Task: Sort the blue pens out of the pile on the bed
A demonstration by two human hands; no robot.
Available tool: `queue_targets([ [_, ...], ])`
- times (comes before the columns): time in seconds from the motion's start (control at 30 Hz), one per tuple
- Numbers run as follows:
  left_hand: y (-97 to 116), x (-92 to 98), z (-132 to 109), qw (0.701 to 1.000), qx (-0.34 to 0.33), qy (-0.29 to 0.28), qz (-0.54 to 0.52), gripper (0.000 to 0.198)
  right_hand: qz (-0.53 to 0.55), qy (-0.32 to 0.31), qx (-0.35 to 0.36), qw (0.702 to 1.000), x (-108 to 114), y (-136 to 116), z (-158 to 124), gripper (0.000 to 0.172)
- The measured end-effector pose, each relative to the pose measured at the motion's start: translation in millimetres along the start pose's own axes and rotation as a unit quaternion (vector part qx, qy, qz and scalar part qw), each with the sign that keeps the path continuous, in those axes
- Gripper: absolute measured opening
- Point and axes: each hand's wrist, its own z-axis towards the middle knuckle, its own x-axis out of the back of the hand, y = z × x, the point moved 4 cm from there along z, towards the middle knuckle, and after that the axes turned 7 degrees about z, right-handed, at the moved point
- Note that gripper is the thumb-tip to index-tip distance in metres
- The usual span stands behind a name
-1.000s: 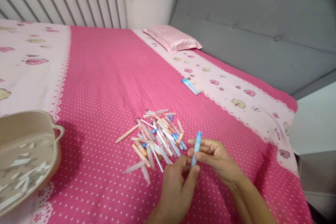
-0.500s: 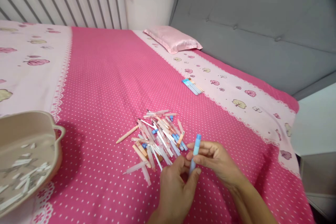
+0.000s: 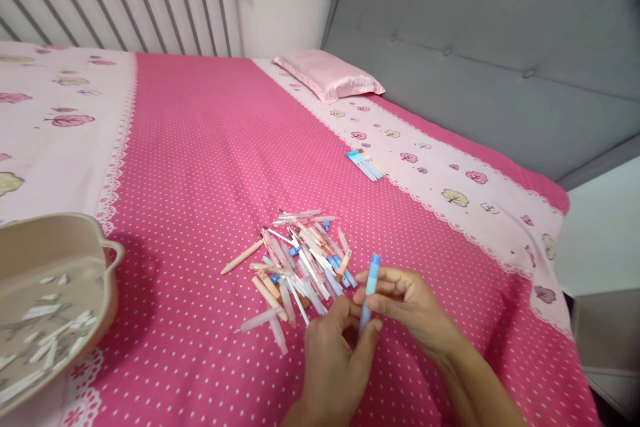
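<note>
A blue pen (image 3: 373, 282) stands nearly upright between my hands, its darker blue end up. My left hand (image 3: 334, 353) pinches its lower part between thumb and fingers. Higher on the barrel, my right hand (image 3: 410, 307) grips it with thumb and fingertips. Just beyond my hands lies a loose pile of pen parts (image 3: 305, 267): clear and whitish barrels, white refills, orange pieces and small blue caps. One peach-coloured barrel (image 3: 243, 257) sticks out at the pile's left side. The lower end of the blue pen is partly hidden by my left thumb.
A beige basin (image 3: 107, 280) with white scraps in it stands at the left. A row of blue and peach pens (image 3: 367, 165) lies farther back on the pink dotted bedspread (image 3: 210, 147). Beyond are a pink pillow (image 3: 327, 73) and a grey headboard (image 3: 475, 33).
The blue pen's upper end has shifted very slightly left. Both hands keep their hold, and the pile and the basin look the same.
</note>
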Motion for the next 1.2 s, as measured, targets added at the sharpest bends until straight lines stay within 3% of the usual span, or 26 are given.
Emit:
queue_targets([
  [0.63,-0.4,-1.8,0.0,1.0,-0.005,0.006,-0.004,0.021,-0.02,0.003,-0.001,1.0,1.7,1.0,0.3,0.038],
  [1.2,0.1,-1.5,1.4,1.0,0.002,0.004,-0.009,0.019,-0.01,-0.006,-0.004,1.0,0.7,0.6,-0.1,0.032],
])
